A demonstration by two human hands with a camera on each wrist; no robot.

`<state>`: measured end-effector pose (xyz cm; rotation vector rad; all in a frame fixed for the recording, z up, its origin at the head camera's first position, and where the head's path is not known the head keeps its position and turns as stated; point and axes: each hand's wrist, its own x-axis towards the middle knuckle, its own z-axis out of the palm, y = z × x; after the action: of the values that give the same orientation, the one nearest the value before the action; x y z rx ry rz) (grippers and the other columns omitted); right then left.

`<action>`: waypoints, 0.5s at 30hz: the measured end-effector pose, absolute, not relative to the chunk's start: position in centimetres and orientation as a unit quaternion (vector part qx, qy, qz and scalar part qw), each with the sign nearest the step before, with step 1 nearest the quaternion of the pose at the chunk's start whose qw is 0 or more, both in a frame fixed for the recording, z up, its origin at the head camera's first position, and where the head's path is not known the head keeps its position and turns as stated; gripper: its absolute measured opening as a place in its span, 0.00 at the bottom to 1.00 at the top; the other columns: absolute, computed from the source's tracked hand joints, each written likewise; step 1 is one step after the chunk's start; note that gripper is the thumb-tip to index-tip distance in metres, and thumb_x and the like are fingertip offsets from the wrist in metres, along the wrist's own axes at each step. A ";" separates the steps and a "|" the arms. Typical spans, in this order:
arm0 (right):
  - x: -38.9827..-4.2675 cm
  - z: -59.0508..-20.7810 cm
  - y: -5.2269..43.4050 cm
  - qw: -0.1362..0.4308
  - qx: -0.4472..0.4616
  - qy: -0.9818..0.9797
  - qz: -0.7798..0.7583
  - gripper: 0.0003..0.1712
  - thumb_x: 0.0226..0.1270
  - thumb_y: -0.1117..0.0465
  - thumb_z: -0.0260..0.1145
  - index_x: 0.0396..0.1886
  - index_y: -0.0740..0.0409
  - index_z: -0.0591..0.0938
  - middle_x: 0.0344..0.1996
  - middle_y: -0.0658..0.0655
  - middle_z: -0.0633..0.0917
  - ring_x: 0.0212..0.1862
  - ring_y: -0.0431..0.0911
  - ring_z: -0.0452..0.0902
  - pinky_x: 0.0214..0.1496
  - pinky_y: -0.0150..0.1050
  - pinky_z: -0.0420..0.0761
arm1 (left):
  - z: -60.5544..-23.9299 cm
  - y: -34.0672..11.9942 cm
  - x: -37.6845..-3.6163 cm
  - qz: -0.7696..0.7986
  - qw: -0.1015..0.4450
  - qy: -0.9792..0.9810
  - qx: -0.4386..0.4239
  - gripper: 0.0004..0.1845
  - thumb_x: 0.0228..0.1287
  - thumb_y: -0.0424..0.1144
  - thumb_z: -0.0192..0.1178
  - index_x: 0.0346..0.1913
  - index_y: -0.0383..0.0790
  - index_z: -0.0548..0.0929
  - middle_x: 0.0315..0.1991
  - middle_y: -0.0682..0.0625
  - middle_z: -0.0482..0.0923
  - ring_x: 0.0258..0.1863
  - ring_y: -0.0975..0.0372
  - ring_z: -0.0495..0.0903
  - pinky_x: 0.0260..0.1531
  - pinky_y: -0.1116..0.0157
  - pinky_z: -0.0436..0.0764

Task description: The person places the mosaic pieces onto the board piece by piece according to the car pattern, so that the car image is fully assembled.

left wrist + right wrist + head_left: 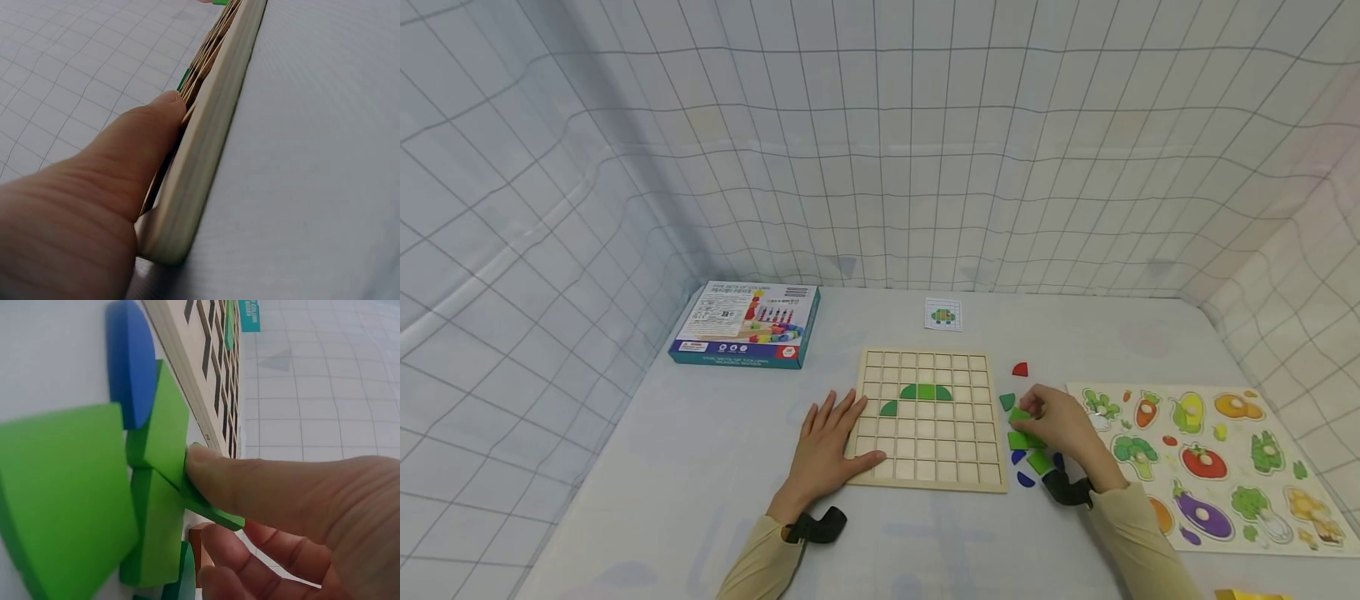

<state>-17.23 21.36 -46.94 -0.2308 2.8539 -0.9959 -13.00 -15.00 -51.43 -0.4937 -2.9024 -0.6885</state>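
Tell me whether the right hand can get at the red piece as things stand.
Probably yes: the red piece lies uncovered beyond the right hand, beside the board. That hand pinches a green piece, though, which it may need to release first.

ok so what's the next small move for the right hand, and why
Probably lift the green piece to the board, perhaps into the bare cell right of the lower dark green quarter: the right hand already pinches the piece, and the left hand rests on the board.

Card [943, 315] behind board [926, 451], blocks [1017, 441] right, box [745, 327] left.
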 end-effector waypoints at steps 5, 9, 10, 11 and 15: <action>-16.9 -46.9 21.3 0.040 -0.076 0.937 -0.338 0.11 0.55 0.61 0.73 0.31 0.59 0.78 0.26 0.51 0.79 0.29 0.45 0.74 0.28 0.38 0.73 | -51.4 -15.0 -13.0 -0.226 0.061 -0.958 -0.164 0.47 0.53 0.67 0.60 0.72 0.45 0.63 0.72 0.47 0.56 0.72 0.48 0.45 0.66 0.46 0.41; -16.7 -46.9 20.9 0.007 -0.097 0.934 -0.344 0.09 0.56 0.63 0.72 0.30 0.59 0.78 0.24 0.49 0.80 0.28 0.43 0.74 0.28 0.37 0.73 | -51.4 -15.0 -13.0 -0.226 0.062 -0.958 -0.165 0.48 0.53 0.67 0.60 0.72 0.45 0.62 0.72 0.48 0.55 0.72 0.49 0.44 0.66 0.46 0.40; -16.7 -46.9 20.7 -0.004 -0.105 0.932 -0.348 0.09 0.55 0.64 0.72 0.30 0.58 0.79 0.24 0.49 0.79 0.28 0.43 0.74 0.27 0.37 0.74 | -51.4 -15.0 -13.0 -0.227 0.062 -0.958 -0.165 0.48 0.53 0.67 0.60 0.72 0.45 0.62 0.72 0.48 0.55 0.72 0.49 0.44 0.66 0.46 0.40; -16.7 -46.9 20.5 -0.016 -0.114 0.929 -0.351 0.09 0.55 0.64 0.73 0.30 0.58 0.79 0.24 0.48 0.79 0.27 0.42 0.74 0.27 0.36 0.74 | -51.4 -15.0 -13.0 -0.226 0.061 -0.958 -0.165 0.48 0.52 0.67 0.60 0.72 0.45 0.62 0.72 0.48 0.55 0.72 0.49 0.44 0.67 0.47 0.40; -16.8 -46.9 19.0 -0.042 -0.154 0.913 -0.376 0.08 0.54 0.65 0.73 0.30 0.57 0.81 0.23 0.46 0.79 0.26 0.40 0.73 0.26 0.34 0.74 | -51.5 -15.0 -13.0 -0.225 0.061 -0.958 -0.165 0.48 0.52 0.67 0.60 0.72 0.45 0.62 0.72 0.48 0.55 0.72 0.49 0.44 0.67 0.47 0.40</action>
<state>-16.84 19.02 -46.89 -0.4976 2.9476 -1.2125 -13.04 -15.04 -51.50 -0.4977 -2.8984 -0.6816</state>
